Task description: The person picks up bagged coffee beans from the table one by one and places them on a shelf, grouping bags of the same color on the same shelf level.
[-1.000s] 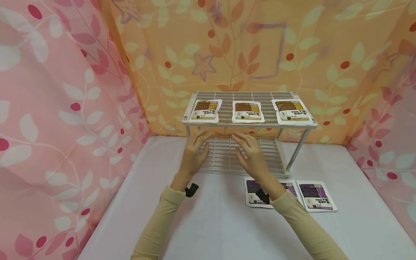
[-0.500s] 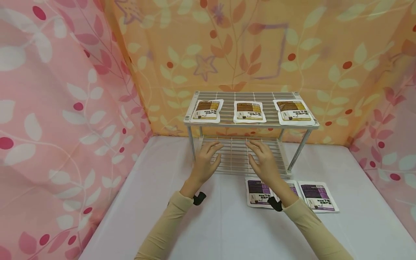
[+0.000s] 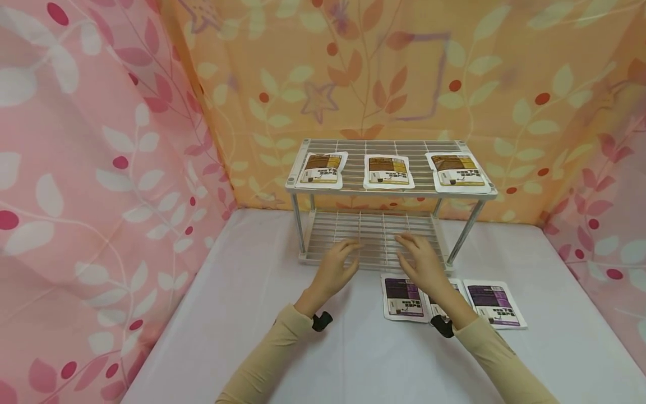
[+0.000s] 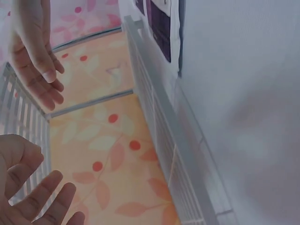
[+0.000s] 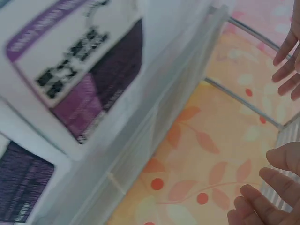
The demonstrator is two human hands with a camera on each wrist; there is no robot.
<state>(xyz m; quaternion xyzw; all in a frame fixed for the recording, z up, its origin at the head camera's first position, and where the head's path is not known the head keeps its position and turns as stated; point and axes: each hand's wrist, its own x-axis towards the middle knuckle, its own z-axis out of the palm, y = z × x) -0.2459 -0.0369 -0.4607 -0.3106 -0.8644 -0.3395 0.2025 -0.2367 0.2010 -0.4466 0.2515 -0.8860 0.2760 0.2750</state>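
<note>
Well, our left hand (image 3: pixel 333 272) and our right hand (image 3: pixel 425 266) are both up in the air near the front of the rack (image 3: pixel 391 193). Their fingers are loose and a bit bent, with a gap between the two hands, and we hold nothing. Three purple packs (image 3: pixel 494 307) lie flat, side by side, just in front of the rack, over by its right end. Our right arm (image 3: pixel 504 353) hides much of the middle one, and we cannot tell if it touches. Three gold packs (image 3: pixel 388 171) lie on top of the rack, apart from each other, with their print facing up.

To do this well, we think we should lift our right arm high, so it does not drag a purple pack out of line. If we pick one up, a soft pinch on its white edges seems best, since it looks thin and may bend. We should try not to bump the rack, or the gold packs could slide.
</note>
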